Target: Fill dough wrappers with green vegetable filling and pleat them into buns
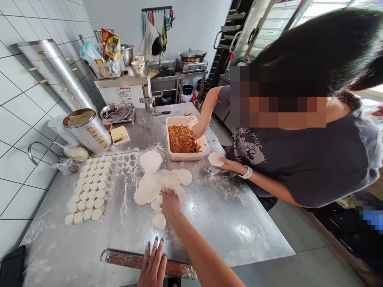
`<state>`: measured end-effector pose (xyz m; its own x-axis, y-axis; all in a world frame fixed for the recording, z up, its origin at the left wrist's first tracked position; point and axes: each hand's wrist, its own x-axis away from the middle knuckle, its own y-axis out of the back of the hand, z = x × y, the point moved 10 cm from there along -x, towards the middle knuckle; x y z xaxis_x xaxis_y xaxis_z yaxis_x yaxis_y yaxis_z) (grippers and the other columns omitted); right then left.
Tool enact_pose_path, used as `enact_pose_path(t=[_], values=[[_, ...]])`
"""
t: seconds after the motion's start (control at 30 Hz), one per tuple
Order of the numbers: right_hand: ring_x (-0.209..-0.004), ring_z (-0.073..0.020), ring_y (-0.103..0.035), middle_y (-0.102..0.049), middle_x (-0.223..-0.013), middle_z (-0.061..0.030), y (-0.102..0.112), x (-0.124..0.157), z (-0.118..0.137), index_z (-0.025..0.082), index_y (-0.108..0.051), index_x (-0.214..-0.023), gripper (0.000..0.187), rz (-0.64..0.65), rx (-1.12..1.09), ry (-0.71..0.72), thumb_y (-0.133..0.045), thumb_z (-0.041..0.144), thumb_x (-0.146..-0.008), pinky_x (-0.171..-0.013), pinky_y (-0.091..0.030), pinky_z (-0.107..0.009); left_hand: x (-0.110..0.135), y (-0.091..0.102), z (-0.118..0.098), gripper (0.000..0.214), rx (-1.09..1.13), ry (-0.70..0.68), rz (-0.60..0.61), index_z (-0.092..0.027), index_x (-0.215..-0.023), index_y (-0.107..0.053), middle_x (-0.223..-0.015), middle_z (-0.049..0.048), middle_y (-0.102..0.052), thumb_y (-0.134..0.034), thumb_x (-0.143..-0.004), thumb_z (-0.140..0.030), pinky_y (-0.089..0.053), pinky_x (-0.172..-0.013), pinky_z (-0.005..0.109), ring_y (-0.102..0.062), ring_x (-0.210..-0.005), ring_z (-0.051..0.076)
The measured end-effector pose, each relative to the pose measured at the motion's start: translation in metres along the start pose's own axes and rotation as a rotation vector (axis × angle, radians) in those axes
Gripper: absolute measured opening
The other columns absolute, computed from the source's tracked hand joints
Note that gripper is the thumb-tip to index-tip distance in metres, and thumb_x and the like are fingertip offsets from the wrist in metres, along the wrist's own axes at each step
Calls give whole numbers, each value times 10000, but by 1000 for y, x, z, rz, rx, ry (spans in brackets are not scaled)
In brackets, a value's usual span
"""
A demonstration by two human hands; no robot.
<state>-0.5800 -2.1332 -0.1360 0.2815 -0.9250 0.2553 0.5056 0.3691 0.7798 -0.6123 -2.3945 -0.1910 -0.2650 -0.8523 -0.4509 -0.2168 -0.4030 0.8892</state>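
Note:
My left hand (154,265) lies flat with fingers spread on a dark wooden rolling pin (128,258) near the table's front edge. Above it, my right hand (171,205) reaches into a loose heap of round, flat dough wrappers (147,191). Its fingers are bent down at the edge of a small wrapper (156,204), which they seem to pinch; the fingertips are partly hidden. One more small dough round (158,221) lies just below. Rows of small floured dough pieces (89,191) stand at the left.
Across the table, another person (269,159) holds a wrapper (216,159) in one hand and has the other in a white tub of reddish-brown filling (181,139). A flour dish (150,160), a knife (161,113) and metal steamers (79,127) stand about. A tiled wall borders the left.

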Motion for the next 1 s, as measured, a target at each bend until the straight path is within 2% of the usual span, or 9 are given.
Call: enact_pose_path(t=[0.13, 0.2, 0.3, 0.43, 0.6, 0.7, 0.8, 0.93, 1.0], values=[[-1015, -232, -638, -637, -1208, -103, -6, 70, -12, 231, -663, -1205, 384, 77, -78, 10, -590, 168, -834, -881, -488, -336, 23, 28, 6, 713, -91, 156, -152, -179, -1507, -440, -1616, 119, -371, -597, -812, -206, -277, -1268, 577, -342, -1509, 314], [-995, -226, -658, -693, -1098, -71, -16, 110, -16, 228, -688, -1134, 332, 134, -110, 12, -576, 157, -830, -851, -499, -310, 9, 43, 10, 800, -80, 191, -168, -162, -1572, -315, -1634, 108, -329, -591, -825, -240, -278, -1267, 572, -297, -1530, 301], [-1038, -232, -642, -709, -1025, -50, -26, 141, -18, 236, -706, -981, 214, 166, -123, 32, -560, 151, -849, -918, -473, -324, -45, 34, 21, 919, 86, 198, 135, -108, -1587, -246, -1643, 160, -299, -650, -825, -424, -303, -1233, 606, -277, -1531, 362], [-1032, -234, -629, -687, -1017, -59, -28, 143, -26, 229, -667, -876, 123, 140, -129, 31, -551, 194, -890, -926, -463, -328, -65, 37, 23, 944, 97, 170, 233, -79, -1585, -234, -1646, 179, -291, -629, -840, -504, -294, -1240, 586, -285, -1526, 367], [-1069, -252, -632, -675, -1134, -105, -30, 163, -40, 222, -620, -1114, 302, 64, -124, -48, -389, 140, -939, -929, -479, -367, -35, 56, 5, 844, -72, 83, -43, -145, -1585, -271, -1633, 132, -314, -628, -833, -282, -272, -1261, 561, -228, -1547, 314], [-1129, -281, -596, -669, -1173, -110, -28, 152, -32, 230, -641, -1124, 298, 49, -85, -5, -445, 152, -913, -1002, -443, -411, -64, 30, 13, 867, 55, 104, 206, -73, -1589, -204, -1649, 177, -277, -578, -876, -395, -249, -1264, 592, -262, -1536, 356], [-1028, -260, -635, -686, -1026, -88, -31, 139, -29, 227, -667, -888, 209, 85, -91, 3, -473, 149, -890, -911, -482, -364, -71, 28, 15, 897, 93, 127, 256, -70, -1583, -234, -1670, 166, -238, -607, -867, -462, -224, -1289, 554, -233, -1547, 352], [-990, -232, -661, -682, -1090, -96, -36, 154, -43, 231, -630, -1074, 327, 33, -123, -61, -330, 155, -969, -857, -505, -342, -46, 58, 0, 865, -76, 35, -71, -126, -1594, -221, -1689, 103, -170, -618, -831, -216, -134, -1320, 487, -155, -1574, 267], [-1063, -243, -643, -689, -1111, -102, -37, 157, -43, 230, -610, -1144, 341, 22, -113, -35, -337, 141, -961, -940, -482, -365, -54, 41, 2, 827, -18, 36, 55, -109, -1581, -262, -1677, 130, -214, -607, -845, -261, -180, -1307, 520, -206, -1559, 306]])
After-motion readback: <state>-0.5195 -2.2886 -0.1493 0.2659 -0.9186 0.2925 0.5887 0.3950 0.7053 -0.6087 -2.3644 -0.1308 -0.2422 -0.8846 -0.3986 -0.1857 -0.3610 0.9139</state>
